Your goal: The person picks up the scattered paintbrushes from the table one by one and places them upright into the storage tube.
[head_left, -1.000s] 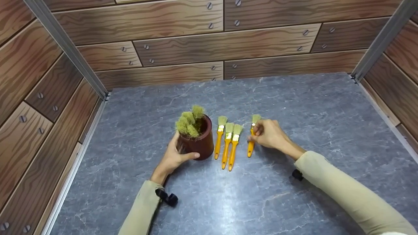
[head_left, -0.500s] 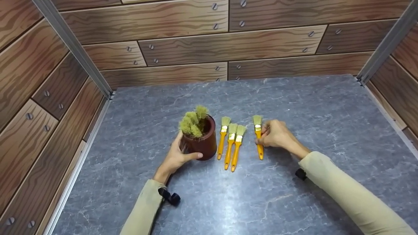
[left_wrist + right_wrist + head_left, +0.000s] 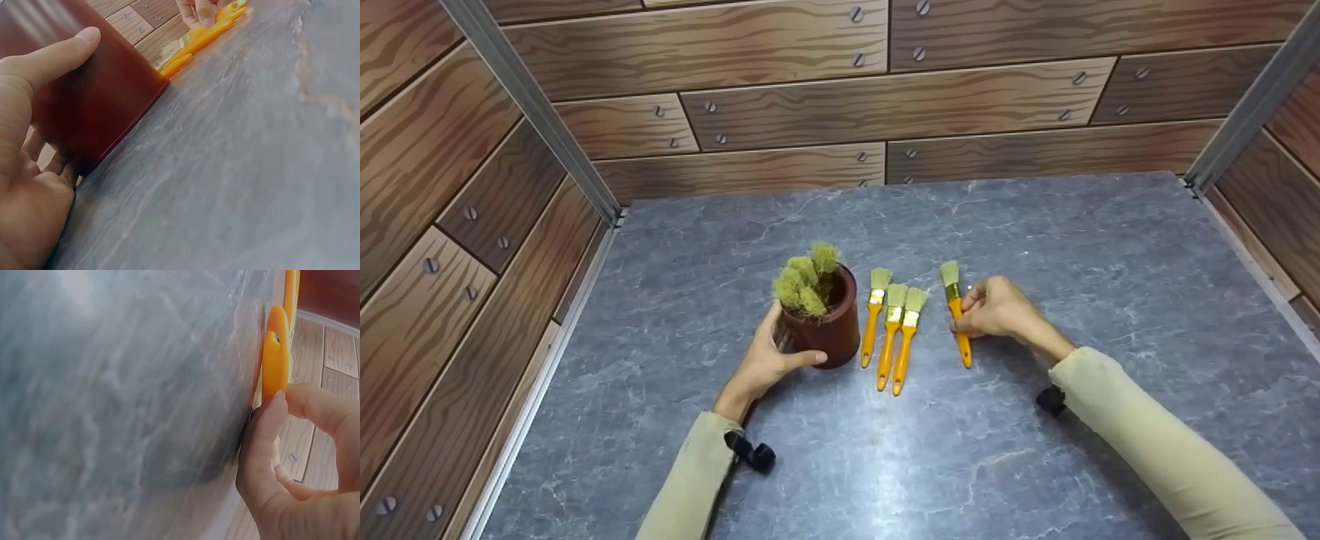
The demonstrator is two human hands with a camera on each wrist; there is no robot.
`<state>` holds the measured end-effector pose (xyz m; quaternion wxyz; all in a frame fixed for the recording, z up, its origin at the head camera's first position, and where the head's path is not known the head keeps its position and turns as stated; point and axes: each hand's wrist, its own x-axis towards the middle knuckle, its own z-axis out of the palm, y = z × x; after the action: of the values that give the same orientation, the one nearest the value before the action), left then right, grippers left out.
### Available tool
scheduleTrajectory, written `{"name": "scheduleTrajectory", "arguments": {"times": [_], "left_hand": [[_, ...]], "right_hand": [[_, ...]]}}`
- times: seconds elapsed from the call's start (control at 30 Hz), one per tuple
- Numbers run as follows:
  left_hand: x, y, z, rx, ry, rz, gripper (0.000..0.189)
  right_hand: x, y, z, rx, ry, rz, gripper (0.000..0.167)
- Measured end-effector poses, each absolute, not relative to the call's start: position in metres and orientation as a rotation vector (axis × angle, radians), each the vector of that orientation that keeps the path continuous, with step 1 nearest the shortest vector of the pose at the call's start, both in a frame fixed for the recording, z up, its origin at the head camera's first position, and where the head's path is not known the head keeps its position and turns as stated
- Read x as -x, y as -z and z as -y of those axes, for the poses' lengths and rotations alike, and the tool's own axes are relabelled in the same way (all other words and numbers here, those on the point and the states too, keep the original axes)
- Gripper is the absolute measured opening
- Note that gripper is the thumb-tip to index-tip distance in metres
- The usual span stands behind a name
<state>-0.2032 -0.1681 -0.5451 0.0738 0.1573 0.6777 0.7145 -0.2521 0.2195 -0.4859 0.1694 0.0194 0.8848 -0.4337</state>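
My left hand (image 3: 761, 360) grips a dark red-brown cylindrical pot (image 3: 829, 341) from its left side, the thumb lying across the front in the left wrist view. The pot (image 3: 107, 95) stands upright on the table, with several green bristly tufts (image 3: 806, 281) sticking out of its top. What lies below the tufts is hidden. On the right, my right hand (image 3: 997, 309) pinches the orange handle of a paintbrush (image 3: 962, 337) between thumb and fingers. In the right wrist view the handle end of this paintbrush (image 3: 275, 354) shows close to the table.
Between the pot and my right hand lie three more paintbrushes, the left paintbrush (image 3: 871, 322), the middle paintbrush (image 3: 889, 337) and the right paintbrush (image 3: 907, 341), bristles pointing away. The grey marbled table (image 3: 720, 232) is bounded by wood-patterned walls (image 3: 780, 112) at the back and sides.
My right hand has shifted the pinched paintbrush slightly to the right and turned it, so its handle end now points rightward. My left hand stays on the pot. The view has shifted a little.
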Motion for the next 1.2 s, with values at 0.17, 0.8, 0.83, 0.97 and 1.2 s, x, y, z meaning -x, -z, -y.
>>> {"name": "scheduleTrajectory", "arguments": {"times": [0.17, 0.8, 0.83, 0.97, 1.2], "left_hand": [[0.202, 0.545, 0.169, -0.468, -2.148, -2.025, 0.124], [0.203, 0.544, 0.168, -0.475, -2.165, -2.016, 0.123], [0.203, 0.544, 0.168, -0.477, -2.166, -2.014, 0.123], [0.204, 0.544, 0.168, -0.488, -2.163, -2.001, 0.122], [0.202, 0.544, 0.169, -0.444, -2.15, -2.001, 0.13]], "right_hand": [[0.251, 0.482, -0.224, -0.047, 1.36, -2.396, 0.033], [0.23, 0.42, -0.199, 0.346, 1.709, -2.311, 0.033], [0.23, 0.417, -0.196, 0.356, 1.722, -2.308, 0.032], [0.229, 0.407, -0.186, 0.416, 1.761, -2.298, 0.03], [0.226, 0.388, -0.164, 0.513, 1.827, -2.286, 0.025]]}}
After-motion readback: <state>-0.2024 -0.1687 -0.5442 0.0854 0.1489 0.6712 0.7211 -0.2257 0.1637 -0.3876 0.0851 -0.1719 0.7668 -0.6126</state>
